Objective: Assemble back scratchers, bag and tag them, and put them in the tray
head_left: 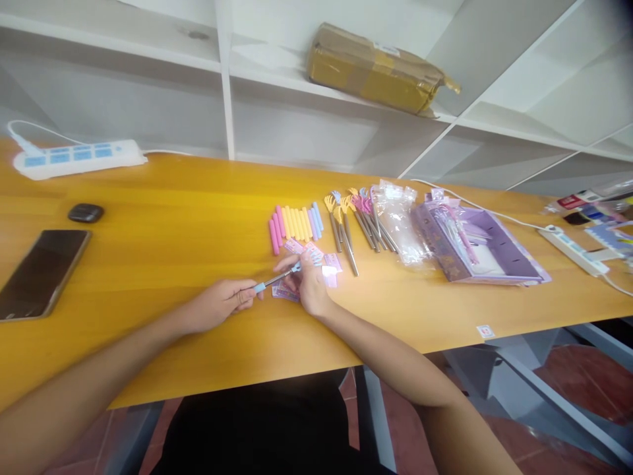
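Note:
My left hand (pixel 222 305) is wrapped round the light blue handle end of a metal rod (pixel 277 279). At its other end is a blue claw-shaped head, which my right hand (pixel 309 280) pinches. Small printed cards (pixel 285 291) lie under and around my right hand. Just beyond is a row of pink, yellow and blue tubes (pixel 295 223). Further right lie several metal rods with yellow, pink and blue claw heads (pixel 347 231), beside clear plastic bags (pixel 403 221).
A purple box (pixel 455 264) holding packaged items stands on the right. Power strips (pixel 82 158) lie at both sides. At the left are a phone (pixel 42 274) and a black case (pixel 86 212). A wrapped parcel (pixel 376 69) sits on the white shelf (pixel 277 82).

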### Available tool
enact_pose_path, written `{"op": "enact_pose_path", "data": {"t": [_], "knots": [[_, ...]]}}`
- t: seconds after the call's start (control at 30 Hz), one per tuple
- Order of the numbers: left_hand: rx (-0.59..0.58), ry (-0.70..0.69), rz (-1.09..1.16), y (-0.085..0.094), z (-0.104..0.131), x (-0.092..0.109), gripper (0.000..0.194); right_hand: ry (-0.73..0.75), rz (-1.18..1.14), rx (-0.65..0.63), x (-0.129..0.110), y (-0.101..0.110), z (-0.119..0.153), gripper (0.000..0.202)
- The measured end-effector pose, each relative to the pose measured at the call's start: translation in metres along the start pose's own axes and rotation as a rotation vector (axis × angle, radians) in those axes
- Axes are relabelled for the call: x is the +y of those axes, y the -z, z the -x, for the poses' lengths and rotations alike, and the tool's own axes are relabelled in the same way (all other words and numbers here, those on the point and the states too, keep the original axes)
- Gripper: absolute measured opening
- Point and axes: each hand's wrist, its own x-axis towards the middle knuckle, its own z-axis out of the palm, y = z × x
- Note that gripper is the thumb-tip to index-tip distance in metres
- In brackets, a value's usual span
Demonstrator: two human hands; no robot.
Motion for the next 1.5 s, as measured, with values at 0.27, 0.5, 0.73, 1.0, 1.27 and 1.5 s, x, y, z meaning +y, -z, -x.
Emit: {"op": "enact_pose_path", "data": {"t": [0.27,0.5,0.73,1.0,1.27,1.5], "knots": [[-0.016,-0.010,0.030,0.000,-0.001,0.000,0.044,0.100,0.006,-0.010,0.000,-0.006,0.002,0.070],[-0.014,-0.021,0.072,-0.002,-0.001,-0.001,0.042,0.085,0.016,-0.010,0.002,-0.010,0.004,0.071],[-0.010,-0.050,0.051,-0.001,-0.002,0.002,0.043,0.080,0.031,-0.007,0.002,-0.012,0.006,0.072],[-0.021,-0.040,0.066,-0.001,-0.002,0.000,0.040,0.080,0.029,-0.035,0.003,-0.013,0.007,0.071],[-0.018,-0.033,0.068,-0.001,-0.001,0.002,0.042,0.073,0.076,-0.033,0.001,-0.013,0.008,0.073],[-0.028,-0.036,0.083,-0.001,-0.001,0.006,0.043,0.075,0.052,-0.030,0.000,-0.012,0.006,0.073]]}}
